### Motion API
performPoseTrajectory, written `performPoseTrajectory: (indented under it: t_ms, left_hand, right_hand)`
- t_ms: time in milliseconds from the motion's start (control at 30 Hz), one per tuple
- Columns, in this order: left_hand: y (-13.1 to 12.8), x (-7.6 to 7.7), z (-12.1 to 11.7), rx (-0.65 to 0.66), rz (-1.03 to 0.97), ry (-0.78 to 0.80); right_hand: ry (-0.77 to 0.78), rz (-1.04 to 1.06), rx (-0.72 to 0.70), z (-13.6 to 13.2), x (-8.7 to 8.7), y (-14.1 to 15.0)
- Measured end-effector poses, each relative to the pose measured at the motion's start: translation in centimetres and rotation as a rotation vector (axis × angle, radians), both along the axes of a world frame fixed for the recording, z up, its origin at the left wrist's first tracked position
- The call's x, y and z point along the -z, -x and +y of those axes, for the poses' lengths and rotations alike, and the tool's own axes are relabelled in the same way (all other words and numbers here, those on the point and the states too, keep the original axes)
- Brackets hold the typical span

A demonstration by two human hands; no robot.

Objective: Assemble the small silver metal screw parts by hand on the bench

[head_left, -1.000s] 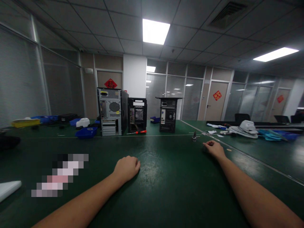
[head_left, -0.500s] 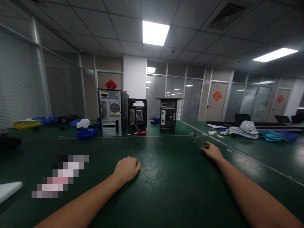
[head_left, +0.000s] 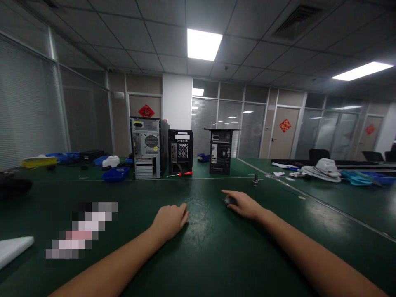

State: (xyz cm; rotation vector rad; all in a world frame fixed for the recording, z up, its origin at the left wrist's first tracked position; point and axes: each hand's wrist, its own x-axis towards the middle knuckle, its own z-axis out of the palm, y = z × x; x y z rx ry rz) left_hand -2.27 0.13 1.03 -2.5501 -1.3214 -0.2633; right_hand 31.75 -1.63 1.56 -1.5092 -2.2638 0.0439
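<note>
Fingers of the right hand [head_left: 247,205] grasp a small dark metal part [head_left: 230,201], the index finger stretched forward above it and the thumb curled in below. The part sits in the gap between them, half covered, its shape too blurred to make out. Whether this hand rests on the green table [head_left: 198,268] or hovers just over it, I cannot tell.

The left hand [head_left: 169,221] lies on the table with the back of the hand upward and the fingers curled inward; whether anything is under them cannot be seen. The two hands are apart, with bare, scuffed tabletop between.

Beyond the right hand, a small metal fitting [head_left: 255,180] stands upright on the table, near a pale round disc [head_left: 302,197] farther right.

Farther out, a red-handled screwdriver [head_left: 185,173] lies in front of the middle computer case [head_left: 181,150]. Just left of that stands a taller grey computer case [head_left: 147,152], and to the right, apart, a black computer case [head_left: 220,152] with a flat panel [head_left: 222,129] on top. A blue tray [head_left: 115,175] sits left of the tall case; a yellow tray [head_left: 39,162] is at the far left. A white hat [head_left: 325,169] lies on the right.
</note>
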Motion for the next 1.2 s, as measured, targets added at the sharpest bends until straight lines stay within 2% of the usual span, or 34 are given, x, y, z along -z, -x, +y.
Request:
performPoseTrajectory:
  t_ms: [133, 300, 433, 633, 700, 833, 967, 1200]
  left_hand:
    - [-0.3, 0.0, -0.4, 0.144, 0.025, -0.001]
    - [-0.3, 0.0, -0.6, 0.296, 0.096, 0.003]
    - [-0.2, 0.0, -0.4, 0.36, 0.117, -0.028]
    - [-0.2, 0.2, -0.4, 0.349, 0.089, -0.038]
    - [-0.2, 0.2, -0.5, 0.321, 0.07, -0.03]
    - [-0.2, 0.1, -0.6, 0.266, 0.047, -0.012]
    - [-0.2, 0.2, -0.5, 0.27, 0.05, -0.009]
    - [0.1, 0.6, -0.1, 0.324, 0.052, -0.025]
  right_hand:
    - [-0.03, -0.046, -0.199, -2.1, -0.7, 6.9]
    - [-0.067, -0.117, -0.289, -4.3, -1.3, 11.1]
    - [-0.093, -0.145, -0.255, -5.0, -1.4, 12.0]
    - [-0.106, -0.204, -0.293, -5.0, -1.4, 11.8]
    - [-0.104, -0.201, -0.265, -4.8, -1.4, 11.6]
    - [-0.079, 0.004, -0.166, -4.3, -1.0, 11.2]
    - [-0.009, 0.255, -0.214, -4.5, -0.6, 11.9]
    - [0.042, 0.329, -0.238, -5.3, -0.9, 13.6]
